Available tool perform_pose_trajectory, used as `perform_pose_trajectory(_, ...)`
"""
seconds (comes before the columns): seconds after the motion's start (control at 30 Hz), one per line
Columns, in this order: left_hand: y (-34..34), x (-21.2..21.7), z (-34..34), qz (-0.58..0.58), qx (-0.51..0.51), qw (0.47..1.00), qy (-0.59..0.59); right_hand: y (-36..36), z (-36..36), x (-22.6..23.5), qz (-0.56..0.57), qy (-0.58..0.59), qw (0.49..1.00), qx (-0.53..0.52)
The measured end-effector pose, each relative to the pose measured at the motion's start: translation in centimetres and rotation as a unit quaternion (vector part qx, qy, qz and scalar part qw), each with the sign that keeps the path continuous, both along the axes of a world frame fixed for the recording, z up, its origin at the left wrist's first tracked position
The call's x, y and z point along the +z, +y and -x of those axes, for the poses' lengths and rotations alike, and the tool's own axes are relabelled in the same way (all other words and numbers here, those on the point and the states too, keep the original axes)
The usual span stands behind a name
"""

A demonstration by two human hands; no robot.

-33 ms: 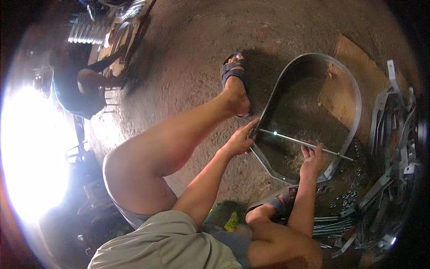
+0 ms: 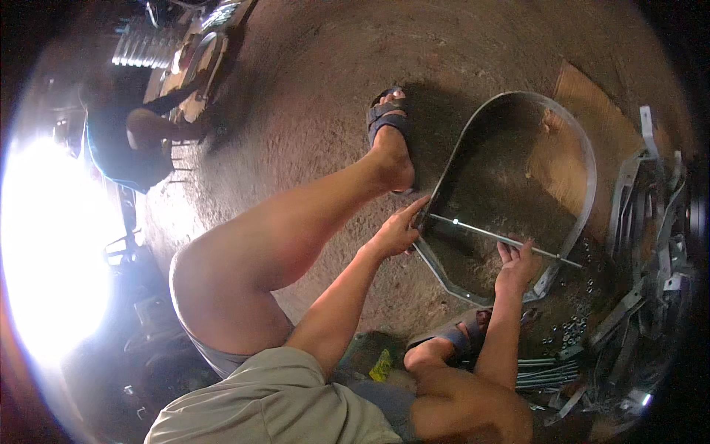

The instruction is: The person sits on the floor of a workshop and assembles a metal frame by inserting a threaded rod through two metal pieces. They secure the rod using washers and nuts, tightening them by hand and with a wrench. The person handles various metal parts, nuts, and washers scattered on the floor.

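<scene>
A looped flat metal band [image 2: 589, 159], rounded at the far side and angular near me, stands on the floor. Across its inside runs a thin threaded rod [image 2: 503, 237], its right end poking out past the band's right side. My left hand [image 2: 399, 231] is closed on the band's left side, where the rod's left end meets it. My right hand [image 2: 518, 260] is inside the loop, its fingers closed around the rod toward its right end. A small bright spot, perhaps a nut [image 2: 455, 221], shows on the rod nearer the left hand.
Cardboard [image 2: 573, 137] lies under the loop's far right. Bent metal brackets [image 2: 636, 296] are heaped at the right, with scattered nuts [image 2: 571, 330] and a bundle of rods [image 2: 547, 374] beside my sandalled foot [image 2: 451, 342]. Another person [image 2: 129, 148] sits far left near stacked metal parts [image 2: 140, 52].
</scene>
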State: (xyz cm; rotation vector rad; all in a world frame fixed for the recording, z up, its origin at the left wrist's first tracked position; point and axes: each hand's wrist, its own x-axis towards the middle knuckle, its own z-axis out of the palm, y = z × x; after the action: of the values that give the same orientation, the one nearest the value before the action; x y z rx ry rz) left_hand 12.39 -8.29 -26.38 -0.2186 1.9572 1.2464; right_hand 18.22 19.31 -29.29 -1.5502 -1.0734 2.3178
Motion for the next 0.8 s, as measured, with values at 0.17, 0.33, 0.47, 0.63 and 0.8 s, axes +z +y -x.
perform_pose_trajectory(0.17, -1.0, -0.9, 0.3, 0.009, -0.015, 0.999, 0.044, -0.1, 0.1, 0.5, -0.008, 0.008, 1.000, 0.018)
perform_pose_trajectory(0.33, -0.8, -0.2, 1.0, -0.003, -0.008, 0.999, 0.042, 0.6, -0.2, -0.4, -0.016, -0.002, 1.000, 0.020)
perform_pose_trajectory(0.47, -1.4, -1.7, 0.9, 0.007, -0.009, 0.999, 0.035, 0.2, -0.3, -0.3, -0.004, 0.009, 0.999, 0.042)
perform_pose_trajectory(0.63, -1.8, -0.9, 1.0, -0.018, 0.000, 0.998, 0.054, -1.4, -1.3, 0.0, -0.003, 0.004, 1.000, 0.005)
perform_pose_trajectory(0.8, -1.5, -0.6, 1.4, -0.016, -0.003, 1.000, 0.016, -0.8, -3.0, -1.2, 0.026, 0.007, 0.999, -0.036)
